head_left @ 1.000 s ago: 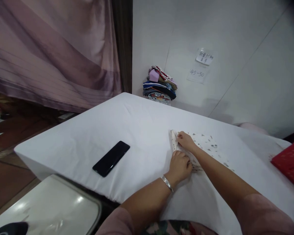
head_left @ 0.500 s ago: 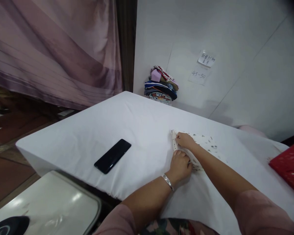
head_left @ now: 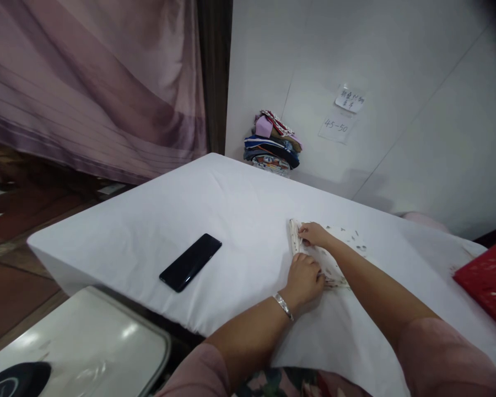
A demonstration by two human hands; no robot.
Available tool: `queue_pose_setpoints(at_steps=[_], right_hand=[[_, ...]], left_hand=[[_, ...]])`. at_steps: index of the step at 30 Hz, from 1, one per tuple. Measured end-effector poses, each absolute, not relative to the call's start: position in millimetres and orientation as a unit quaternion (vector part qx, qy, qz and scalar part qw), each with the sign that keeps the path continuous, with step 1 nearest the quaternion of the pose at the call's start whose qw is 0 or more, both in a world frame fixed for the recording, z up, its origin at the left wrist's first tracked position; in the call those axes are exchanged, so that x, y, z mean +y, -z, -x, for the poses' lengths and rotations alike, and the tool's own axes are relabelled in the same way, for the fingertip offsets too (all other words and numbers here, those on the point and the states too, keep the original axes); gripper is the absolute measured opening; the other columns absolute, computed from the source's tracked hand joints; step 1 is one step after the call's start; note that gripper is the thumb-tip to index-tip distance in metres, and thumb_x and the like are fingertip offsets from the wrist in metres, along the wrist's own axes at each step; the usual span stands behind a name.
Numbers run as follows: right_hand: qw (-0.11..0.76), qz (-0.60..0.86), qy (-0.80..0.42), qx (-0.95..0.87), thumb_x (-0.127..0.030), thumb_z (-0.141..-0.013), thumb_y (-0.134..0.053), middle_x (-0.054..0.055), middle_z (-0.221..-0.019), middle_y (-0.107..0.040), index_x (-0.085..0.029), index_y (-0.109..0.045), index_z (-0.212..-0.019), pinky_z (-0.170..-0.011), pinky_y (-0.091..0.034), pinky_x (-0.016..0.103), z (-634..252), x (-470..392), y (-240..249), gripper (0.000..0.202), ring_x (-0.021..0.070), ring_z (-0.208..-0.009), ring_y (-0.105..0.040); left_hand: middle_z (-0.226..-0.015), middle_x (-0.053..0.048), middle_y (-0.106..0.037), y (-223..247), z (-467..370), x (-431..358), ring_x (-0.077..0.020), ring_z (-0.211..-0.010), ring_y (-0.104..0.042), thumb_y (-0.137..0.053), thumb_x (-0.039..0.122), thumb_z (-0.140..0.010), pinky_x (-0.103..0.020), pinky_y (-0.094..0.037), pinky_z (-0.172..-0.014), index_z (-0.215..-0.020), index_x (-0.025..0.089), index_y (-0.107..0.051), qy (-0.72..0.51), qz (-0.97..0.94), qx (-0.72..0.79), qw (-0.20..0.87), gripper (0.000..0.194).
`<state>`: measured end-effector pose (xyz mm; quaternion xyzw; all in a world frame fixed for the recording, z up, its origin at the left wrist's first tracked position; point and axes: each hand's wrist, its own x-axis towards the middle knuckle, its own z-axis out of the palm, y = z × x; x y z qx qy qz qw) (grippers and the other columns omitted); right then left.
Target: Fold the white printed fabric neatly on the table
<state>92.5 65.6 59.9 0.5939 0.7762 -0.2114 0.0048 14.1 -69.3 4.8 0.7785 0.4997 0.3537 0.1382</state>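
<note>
A thin white cloth (head_left: 330, 263) with small dark leaf-like prints lies on the white-covered table, its left edge gathered into a narrow folded strip. My left hand (head_left: 305, 278), with a silver bracelet at the wrist, is closed on the near end of that strip. Farther up, my right hand (head_left: 314, 234) pinches the cloth just beside the strip near its far end. Part of the cloth is hidden under my hands and right forearm.
A black phone (head_left: 190, 262) lies on the white tablecloth (head_left: 240, 220) to the left. Folded clothes (head_left: 271, 144) are stacked by the wall. A red basket-like object (head_left: 490, 278) sits at the right edge. A pale glossy surface (head_left: 107, 331) is at lower left.
My right hand has shifted slightly right along the cloth, away from its left edge. The left hand stays in place on the strip.
</note>
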Motion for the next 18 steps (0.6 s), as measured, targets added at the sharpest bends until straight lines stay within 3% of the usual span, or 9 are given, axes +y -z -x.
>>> queue_pose_setpoints(at_steps=[3,10,18], right_hand=[[0.016,-0.596,0.196,0.778,-0.017,-0.075,-0.052,-0.003,-0.046,-0.06,-0.016,-0.068,-0.084,-0.052,-0.042,0.019,-90,67,-62,0.019,0.0111,-0.047,-0.058],[0.06,-0.594,0.124,0.793,-0.013,-0.064,-0.057,0.004,-0.043,-0.058,-0.017,-0.062,-0.047,-0.055,-0.039,0.024,-75,69,-66,0.018,0.017,-0.056,-0.059],[0.034,-0.592,0.074,0.801,-0.013,-0.071,-0.051,0.005,-0.07,-0.068,-0.018,-0.067,-0.073,-0.058,-0.037,0.022,-72,68,-68,0.017,0.0162,-0.073,-0.061]], left_hand=[[-0.08,-0.005,-0.059,-5,-14,-69,-0.0185,-0.085,-0.049,-0.054,0.026,-0.079,-0.034,-0.036,-0.089,-0.075,0.016,-0.064,-0.353,-0.779,0.5,0.137,0.015],[-0.081,-0.006,-0.059,-5,-12,-69,-0.0194,-0.085,-0.05,-0.054,0.029,-0.081,-0.036,-0.036,-0.089,-0.077,0.017,-0.065,-0.346,-0.781,0.497,0.151,0.018],[-0.081,-0.007,-0.06,-3,-14,-69,-0.0201,-0.086,-0.049,-0.054,0.03,-0.081,-0.036,-0.035,-0.091,-0.079,0.017,-0.067,-0.346,-0.781,0.499,0.144,0.018]])
